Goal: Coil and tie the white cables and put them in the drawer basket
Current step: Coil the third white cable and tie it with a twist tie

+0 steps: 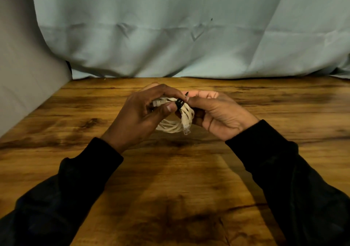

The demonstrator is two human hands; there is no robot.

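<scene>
Above the worktop (170, 179), both hands pinch the coiled white cable (176, 124): left hand (144, 113), right hand (214, 111) at the black tie (179, 103). Tying looks unfinished; no basket visible.

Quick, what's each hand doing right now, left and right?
Left hand: grips the coiled white cable.
Right hand: pinches the black tie around the coil.

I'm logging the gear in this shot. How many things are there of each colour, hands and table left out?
White: 1, the coiled cable, held by the left hand and right hand.
Black: 1, the tie around the cable.
Pale blue: 1, the cloth behind.
Total: 3
</scene>
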